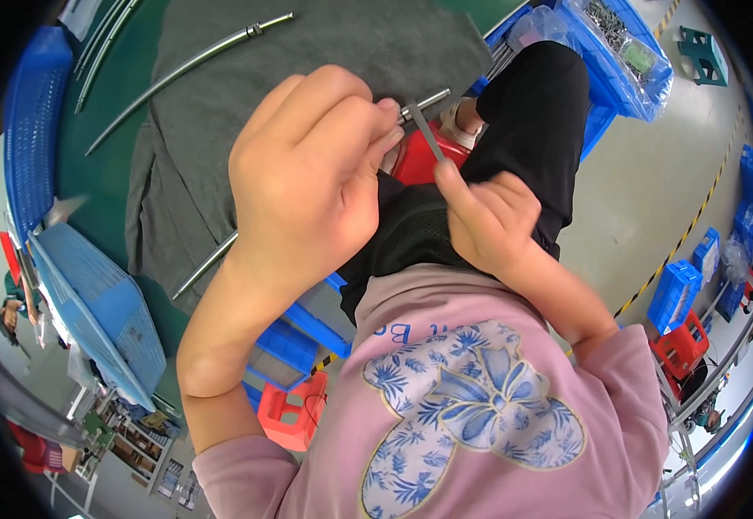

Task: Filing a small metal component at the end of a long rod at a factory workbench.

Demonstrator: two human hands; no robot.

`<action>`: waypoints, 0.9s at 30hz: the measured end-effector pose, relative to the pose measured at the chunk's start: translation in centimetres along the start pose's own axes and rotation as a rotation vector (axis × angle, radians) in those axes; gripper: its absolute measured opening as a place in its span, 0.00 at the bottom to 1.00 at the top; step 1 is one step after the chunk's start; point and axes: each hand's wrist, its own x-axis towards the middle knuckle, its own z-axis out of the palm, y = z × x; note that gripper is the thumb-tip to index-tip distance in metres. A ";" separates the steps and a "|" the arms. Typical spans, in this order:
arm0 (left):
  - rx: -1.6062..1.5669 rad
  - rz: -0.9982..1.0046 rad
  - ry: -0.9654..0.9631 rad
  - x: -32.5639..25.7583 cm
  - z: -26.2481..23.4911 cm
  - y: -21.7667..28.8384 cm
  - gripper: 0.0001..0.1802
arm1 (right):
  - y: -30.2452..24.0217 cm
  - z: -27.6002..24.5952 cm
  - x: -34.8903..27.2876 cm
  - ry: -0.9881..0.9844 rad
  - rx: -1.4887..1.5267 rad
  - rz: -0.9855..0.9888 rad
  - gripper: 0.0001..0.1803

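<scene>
Metal rod [433, 98] is gripped in the closed left hand [307, 164], tip protruding rightward; grey strip [430, 137] is pinched in the right hand [493, 216] (slightly blurred), its end at the rod, contact can't be told. Between hands, a narrow gap is left. Rod is seen as slim, shiny, stepped near the tip, partly hidden by the fist. Beyond, grey cloth [376, 43] is edged near the black trousers [541, 108]; another rod [190, 65] is laid there, well apart. Farther left, room is bounded by blue basket [32, 130]; right, by blue bin [597, 121].
</scene>
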 end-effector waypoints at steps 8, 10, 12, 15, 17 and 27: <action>0.051 -0.003 0.049 -0.2 -0.1 0.2 0.10 | 0.2 -4.1 -2.8 -0.137 0.110 0.025 0.29; 0.024 -0.047 0.049 -0.3 -0.1 0.3 0.10 | -0.2 -3.9 -2.3 -0.140 0.128 0.017 0.30; 0.037 -0.024 0.048 -0.2 -0.1 0.2 0.10 | -0.5 -3.6 -1.6 -0.092 0.146 0.039 0.31; 0.055 -0.008 0.045 -0.1 -0.2 0.1 0.10 | -0.6 -3.5 -0.8 -0.081 0.128 0.075 0.31; 0.061 -0.013 0.041 -0.1 -0.3 0.2 0.10 | -0.7 -3.2 -0.5 -0.072 0.125 0.073 0.31; 0.021 -0.018 0.055 -0.2 0.0 0.0 0.10 | -1.1 -4.5 1.3 -0.216 0.146 0.093 0.29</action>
